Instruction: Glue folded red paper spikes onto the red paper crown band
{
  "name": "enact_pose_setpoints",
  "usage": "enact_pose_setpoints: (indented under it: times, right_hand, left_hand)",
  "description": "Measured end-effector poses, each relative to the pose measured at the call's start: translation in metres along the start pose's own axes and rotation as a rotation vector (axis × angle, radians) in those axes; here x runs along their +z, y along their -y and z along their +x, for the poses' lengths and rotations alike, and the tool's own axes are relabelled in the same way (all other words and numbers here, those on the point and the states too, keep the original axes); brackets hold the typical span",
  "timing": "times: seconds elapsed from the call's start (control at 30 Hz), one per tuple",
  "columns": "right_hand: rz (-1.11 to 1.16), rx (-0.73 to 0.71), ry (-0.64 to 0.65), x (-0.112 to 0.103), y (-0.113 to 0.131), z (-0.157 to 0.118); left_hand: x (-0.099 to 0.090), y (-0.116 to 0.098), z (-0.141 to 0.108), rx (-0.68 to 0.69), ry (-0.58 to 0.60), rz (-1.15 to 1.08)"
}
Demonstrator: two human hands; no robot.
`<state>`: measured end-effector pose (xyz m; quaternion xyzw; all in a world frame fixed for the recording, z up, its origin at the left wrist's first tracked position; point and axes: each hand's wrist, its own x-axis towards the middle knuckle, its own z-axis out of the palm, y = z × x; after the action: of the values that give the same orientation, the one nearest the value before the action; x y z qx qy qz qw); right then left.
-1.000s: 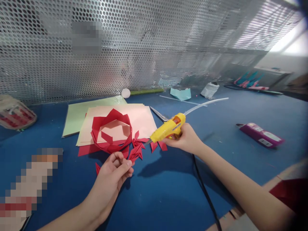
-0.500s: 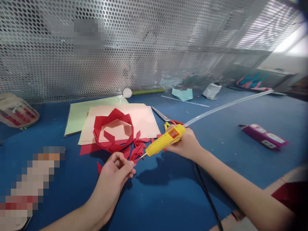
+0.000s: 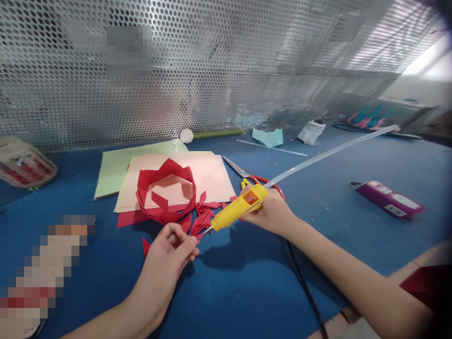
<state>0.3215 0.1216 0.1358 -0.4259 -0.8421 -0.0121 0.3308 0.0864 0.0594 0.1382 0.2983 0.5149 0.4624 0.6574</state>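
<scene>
My left hand pinches a small red folded paper piece between thumb and fingers. In my right hand is a yellow hot glue gun, gripped around its handle. Its metal nozzle points down and left, at or very near the red piece; whether they touch I cannot tell. A long clear glue stick sticks out of the gun's back. Just beyond my left hand stands a red paper crown-like ring, with loose red folded pieces at its right.
Behind the ring lie peach paper sheets and a pale green pack. Scissors lie beyond the glue gun, whose black cord runs toward me. A purple pouch is at right; a perforated metal screen closes the back.
The glue gun has shifted slightly left and down, its nozzle closer to my left fingertips. The glue stick's far end has swung a little. My left hand has hardly moved.
</scene>
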Motion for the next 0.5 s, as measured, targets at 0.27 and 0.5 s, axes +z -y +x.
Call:
enact_pose_setpoints:
  times: [0.27,0.5]
  right_hand:
    - [0.039,-0.029,0.032,-0.0014,-0.0009,-0.0007]
    - [0.052,-0.025,0.066,-0.0046,0.0013,0.0007]
  left_hand:
    - [0.0012,-0.0016,-0.0008,-0.002,0.007,0.015]
    - [0.0012,-0.0029,0.0,-0.016,0.016,0.024]
